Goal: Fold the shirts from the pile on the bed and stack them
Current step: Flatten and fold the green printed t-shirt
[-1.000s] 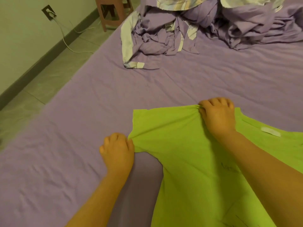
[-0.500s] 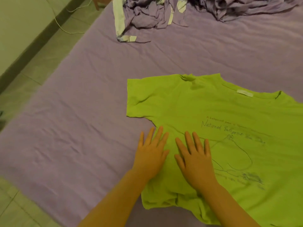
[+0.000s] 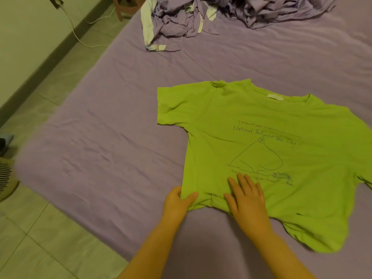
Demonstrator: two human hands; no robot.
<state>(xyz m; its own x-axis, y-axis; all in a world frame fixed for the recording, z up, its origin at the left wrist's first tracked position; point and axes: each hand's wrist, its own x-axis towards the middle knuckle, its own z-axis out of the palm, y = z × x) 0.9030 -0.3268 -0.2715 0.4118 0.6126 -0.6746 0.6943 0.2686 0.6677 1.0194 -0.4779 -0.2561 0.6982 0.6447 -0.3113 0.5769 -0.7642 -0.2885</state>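
Reaching in from the near edge, two bare forearms crossed the purple bed [image 3: 104,150] toward a lime-green shirt [image 3: 261,121]; the left hand [image 3: 177,204] pinched the shirt's near left hem corner, thumb lying on top of the cloth and the fingers tucked beneath it and hidden; the right hand [image 3: 247,200] lay just beside it, flat on the hem with fingers straight and slightly spread, pressing the fabric down. The shirt lay face up and mostly flat on the bed, its hem toward the person and its collar away; the near hem was rumpled and partly turned under, and the lower right portion trailed in loose folds toward the near right. A blue line drawing with handwritten lettering [image 3: 263,137] covered the chest, and a white label [image 3: 275,97] showed inside the neckline; one short sleeve spread out flat to the left. Farther off, well apart from the shirt, a crumpled pile of purple and white clothes [image 3: 181,21] sat at the far end of the bed. Left of the bed ran a tiled floor [image 3: 40,228], a white cable [image 3: 80,39] trailing across it beside the wall [image 3: 24,47].
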